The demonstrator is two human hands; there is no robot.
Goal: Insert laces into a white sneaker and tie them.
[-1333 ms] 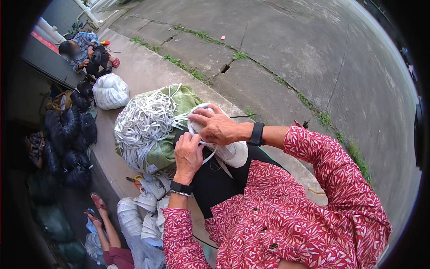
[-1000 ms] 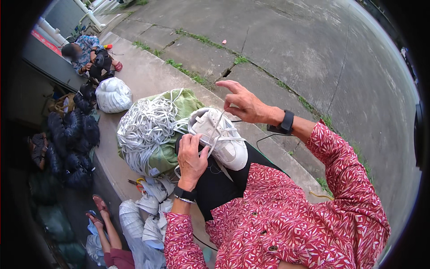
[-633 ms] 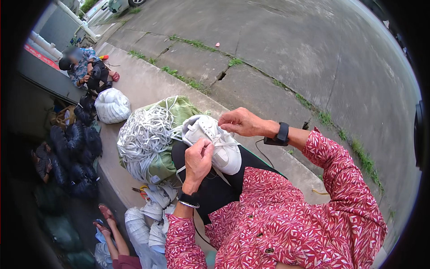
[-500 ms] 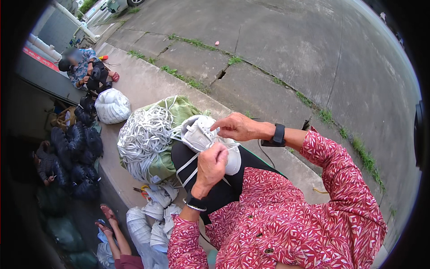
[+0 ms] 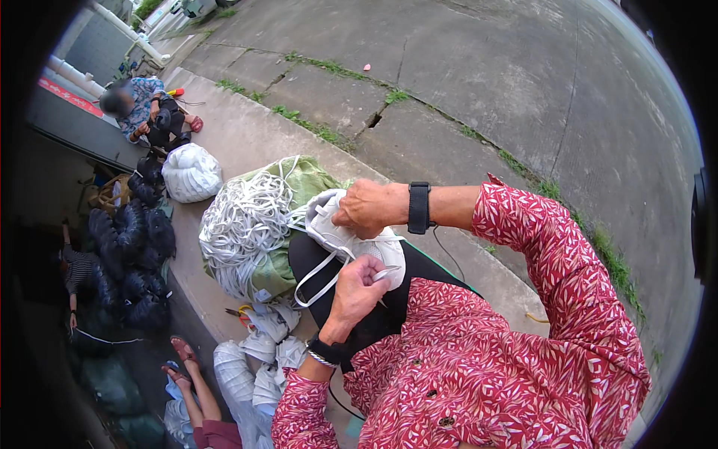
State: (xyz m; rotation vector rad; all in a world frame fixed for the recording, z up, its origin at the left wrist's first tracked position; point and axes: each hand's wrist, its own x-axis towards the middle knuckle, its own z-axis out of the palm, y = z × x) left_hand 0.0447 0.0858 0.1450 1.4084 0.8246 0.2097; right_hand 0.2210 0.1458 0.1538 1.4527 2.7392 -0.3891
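A white shoe (image 5: 321, 217) lies across my black-clad thigh, with a white shoelace (image 5: 317, 280) partly threaded through it and looping off its side. My left hand (image 5: 357, 293) is closed in a pinch on the lace near the shoe's toe end, a short flat bit of it sticking out past the thumb. Over the eyelets my right hand (image 5: 368, 208) is bent down with curled fingers; their tips and whatever they grip are hidden behind the hand. Against the shoe's far left side rests a green sack (image 5: 310, 176) topped by a big tangled heap of white laces (image 5: 243, 217).
Orange-handled cutters (image 5: 243, 314) lie by stacked white shoes (image 5: 262, 348) at lower left. A full white bag (image 5: 191, 173) and dark bundles (image 5: 127, 239) are farther left. One person (image 5: 146, 112) sits at the far left; another's bare legs (image 5: 196, 393) show below. Grass lines the pavement crack.
My right hand has turned and lowered from a pointing pose to curled fingers on the eyelets. My left hand has moved down and right, and the lace loop has widened.
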